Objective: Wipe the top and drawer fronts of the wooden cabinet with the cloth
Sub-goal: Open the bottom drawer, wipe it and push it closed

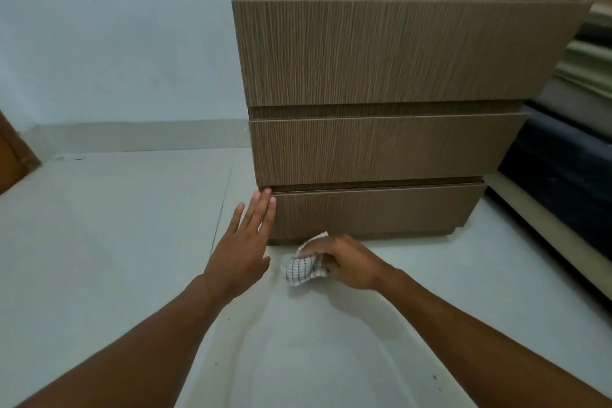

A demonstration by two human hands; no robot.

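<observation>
A wooden cabinet [390, 76] with several grained drawer fronts stands on the floor in front of me; its top is out of view. My left hand [243, 242] is flat and open, fingertips touching the left end of the bottom drawer front [374, 212]. My right hand [344, 260] is low by the cabinet's base, closed on a crumpled white cloth with a dark grid pattern [303, 267]. The cloth sits just in front of the bottom drawer's lower left corner, close to the floor.
Pale tiled floor [116, 242] spreads to the left and toward me. A light wall with a skirting strip [132, 132] runs behind. A brown door edge [13, 156] shows at far left. A dark bed base and stacked bedding [563, 159] stand right of the cabinet.
</observation>
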